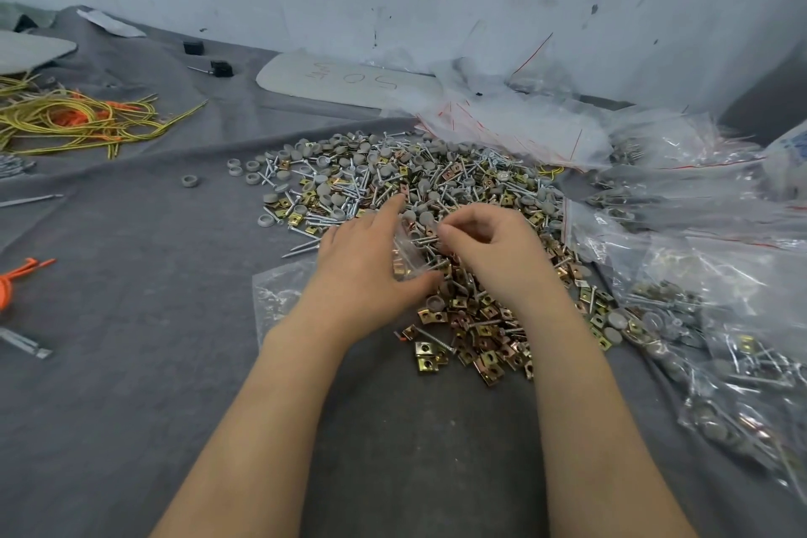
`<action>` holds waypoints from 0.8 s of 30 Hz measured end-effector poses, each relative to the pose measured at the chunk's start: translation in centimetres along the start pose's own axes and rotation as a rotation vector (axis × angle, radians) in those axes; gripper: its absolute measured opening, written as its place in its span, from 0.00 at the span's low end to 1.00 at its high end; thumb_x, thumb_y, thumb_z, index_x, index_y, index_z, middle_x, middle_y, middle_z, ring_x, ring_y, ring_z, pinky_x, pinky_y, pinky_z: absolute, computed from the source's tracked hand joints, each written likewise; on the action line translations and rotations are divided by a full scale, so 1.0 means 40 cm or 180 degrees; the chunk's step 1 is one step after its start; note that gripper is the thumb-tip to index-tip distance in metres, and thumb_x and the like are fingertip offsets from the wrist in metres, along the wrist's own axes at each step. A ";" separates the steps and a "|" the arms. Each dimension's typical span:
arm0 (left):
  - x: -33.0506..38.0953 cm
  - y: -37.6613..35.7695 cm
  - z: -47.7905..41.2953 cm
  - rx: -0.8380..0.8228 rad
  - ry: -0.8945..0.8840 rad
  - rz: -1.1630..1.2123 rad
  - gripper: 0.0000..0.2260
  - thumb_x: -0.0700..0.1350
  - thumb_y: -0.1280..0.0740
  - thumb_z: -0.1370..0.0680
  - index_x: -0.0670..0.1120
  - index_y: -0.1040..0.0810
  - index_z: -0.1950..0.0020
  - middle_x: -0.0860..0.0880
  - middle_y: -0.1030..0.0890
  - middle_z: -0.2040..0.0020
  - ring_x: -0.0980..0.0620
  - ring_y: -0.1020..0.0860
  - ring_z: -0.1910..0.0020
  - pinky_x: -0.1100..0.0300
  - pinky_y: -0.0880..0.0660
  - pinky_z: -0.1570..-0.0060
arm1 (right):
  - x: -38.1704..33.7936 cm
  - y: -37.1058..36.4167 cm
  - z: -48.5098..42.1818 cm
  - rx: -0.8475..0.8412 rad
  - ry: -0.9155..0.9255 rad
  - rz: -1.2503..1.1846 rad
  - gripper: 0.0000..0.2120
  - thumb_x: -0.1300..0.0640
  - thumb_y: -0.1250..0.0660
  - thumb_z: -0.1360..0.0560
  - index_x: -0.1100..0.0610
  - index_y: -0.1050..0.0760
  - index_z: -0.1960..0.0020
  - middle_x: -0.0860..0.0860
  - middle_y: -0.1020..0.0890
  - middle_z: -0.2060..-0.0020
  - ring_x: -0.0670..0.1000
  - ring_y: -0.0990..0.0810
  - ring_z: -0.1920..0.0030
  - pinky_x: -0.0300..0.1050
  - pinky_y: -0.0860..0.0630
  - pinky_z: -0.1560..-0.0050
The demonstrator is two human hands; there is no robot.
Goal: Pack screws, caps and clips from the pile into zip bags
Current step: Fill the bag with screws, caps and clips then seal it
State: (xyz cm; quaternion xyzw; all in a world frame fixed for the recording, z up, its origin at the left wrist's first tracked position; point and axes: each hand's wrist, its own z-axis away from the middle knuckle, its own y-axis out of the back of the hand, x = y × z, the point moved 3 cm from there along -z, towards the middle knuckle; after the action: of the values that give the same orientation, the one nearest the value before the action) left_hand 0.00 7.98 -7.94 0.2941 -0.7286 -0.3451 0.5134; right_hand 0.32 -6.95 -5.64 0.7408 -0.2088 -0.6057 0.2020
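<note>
A wide pile of silver screws, grey round caps and brass-coloured clips point(441, 188) covers the grey cloth in front of me. My left hand point(371, 266) holds a small clear zip bag point(408, 253) over the pile's near side, thumb below it and forefinger stretched out. My right hand point(489, 245) hovers beside the bag's mouth with its fingers curled, pinching small parts at the fingertips; which parts is hidden. Another clear zip bag point(275, 297) lies flat under my left wrist.
Filled zip bags point(698, 319) are heaped along the right side, and empty red-striped bags point(524, 122) lie behind the pile. Yellow and orange cords point(78, 118) sprawl at the far left. A grey panel point(349, 83) rests against the wall.
</note>
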 end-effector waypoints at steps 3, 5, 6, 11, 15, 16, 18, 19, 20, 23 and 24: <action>-0.002 0.000 0.000 0.0085 0.0105 0.0045 0.44 0.63 0.30 0.30 0.51 0.48 0.22 0.49 0.33 0.27 0.47 0.36 0.28 0.46 0.41 0.28 | 0.022 0.012 0.008 -0.0218 -0.0495 0.1216 0.06 0.50 0.29 0.27 0.49 0.23 0.61 0.45 0.20 0.63 0.44 0.23 0.60 0.39 0.30 0.62; -0.005 0.001 -0.001 0.0079 0.0189 0.0042 0.44 0.62 0.30 0.30 0.50 0.49 0.22 0.48 0.34 0.26 0.45 0.37 0.27 0.46 0.41 0.28 | 0.024 -0.009 0.013 -0.0548 -0.0733 0.1870 0.10 0.47 0.28 0.28 0.51 0.23 0.62 0.48 0.20 0.64 0.47 0.23 0.61 0.42 0.29 0.62; -0.006 0.001 -0.002 0.0073 0.0219 0.0043 0.45 0.62 0.30 0.30 0.50 0.50 0.21 0.48 0.34 0.26 0.45 0.37 0.27 0.45 0.41 0.28 | 0.021 -0.018 0.015 -0.0590 -0.0805 0.2068 0.10 0.46 0.28 0.28 0.52 0.22 0.61 0.49 0.20 0.63 0.50 0.22 0.60 0.43 0.28 0.61; -0.006 0.002 -0.001 0.0057 0.0303 0.0119 0.46 0.61 0.29 0.30 0.49 0.51 0.21 0.47 0.37 0.24 0.45 0.38 0.27 0.46 0.40 0.28 | 0.018 -0.031 0.014 -0.0485 -0.0873 0.2324 0.10 0.49 0.30 0.26 0.55 0.21 0.50 0.52 0.18 0.56 0.54 0.20 0.54 0.48 0.23 0.54; -0.004 0.002 0.002 0.0026 0.0293 0.0103 0.46 0.61 0.29 0.29 0.49 0.52 0.21 0.47 0.39 0.24 0.46 0.39 0.26 0.48 0.41 0.27 | 0.021 -0.022 0.008 -0.0275 -0.0782 0.1962 0.06 0.52 0.33 0.24 0.53 0.20 0.52 0.51 0.18 0.58 0.50 0.20 0.58 0.45 0.23 0.56; -0.004 0.003 0.003 0.0018 0.0299 0.0101 0.46 0.62 0.29 0.29 0.49 0.52 0.21 0.47 0.39 0.23 0.46 0.39 0.26 0.48 0.41 0.27 | 0.022 -0.013 0.004 -0.0106 -0.0729 0.1712 0.05 0.52 0.33 0.24 0.53 0.20 0.55 0.50 0.18 0.59 0.48 0.21 0.60 0.43 0.24 0.59; -0.003 0.003 0.004 -0.0001 0.0306 0.0107 0.46 0.62 0.30 0.29 0.49 0.52 0.21 0.48 0.39 0.23 0.46 0.39 0.26 0.48 0.41 0.27 | 0.023 0.011 0.000 0.0388 -0.0593 0.1130 0.04 0.53 0.34 0.23 0.51 0.23 0.57 0.47 0.19 0.59 0.44 0.23 0.61 0.43 0.26 0.60; -0.001 0.003 0.004 -0.0011 0.0305 0.0111 0.46 0.62 0.29 0.29 0.49 0.52 0.21 0.48 0.39 0.24 0.46 0.39 0.26 0.47 0.41 0.27 | 0.024 0.020 -0.002 0.0606 -0.0520 0.0784 0.04 0.53 0.34 0.23 0.51 0.24 0.56 0.47 0.19 0.59 0.45 0.22 0.60 0.44 0.25 0.57; 0.002 0.003 0.005 -0.0023 0.0296 0.0115 0.46 0.62 0.29 0.30 0.49 0.52 0.21 0.48 0.39 0.24 0.47 0.38 0.26 0.47 0.40 0.27 | 0.024 0.023 -0.003 0.0740 -0.0445 0.0410 0.03 0.54 0.33 0.24 0.51 0.24 0.56 0.47 0.19 0.59 0.47 0.20 0.57 0.46 0.24 0.54; 0.010 0.002 0.005 -0.0038 0.0249 0.0147 0.45 0.61 0.29 0.30 0.49 0.51 0.21 0.48 0.38 0.24 0.47 0.38 0.26 0.47 0.40 0.28 | 0.014 -0.005 -0.004 0.0583 -0.0239 -0.0340 0.05 0.56 0.30 0.25 0.49 0.26 0.56 0.47 0.18 0.57 0.47 0.19 0.54 0.44 0.23 0.51; 0.011 0.002 0.006 -0.0043 0.0235 0.0165 0.45 0.60 0.30 0.30 0.49 0.51 0.21 0.48 0.39 0.24 0.47 0.38 0.26 0.47 0.40 0.28 | 0.008 -0.021 -0.004 0.0369 -0.0182 -0.0465 0.06 0.57 0.30 0.26 0.49 0.25 0.56 0.46 0.17 0.58 0.45 0.19 0.56 0.42 0.23 0.52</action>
State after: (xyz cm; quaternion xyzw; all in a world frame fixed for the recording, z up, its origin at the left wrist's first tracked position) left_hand -0.37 7.73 -7.68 0.2842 -0.7142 -0.3254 0.5507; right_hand 0.60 -6.42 -6.32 0.7469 -0.1947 -0.6266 0.1080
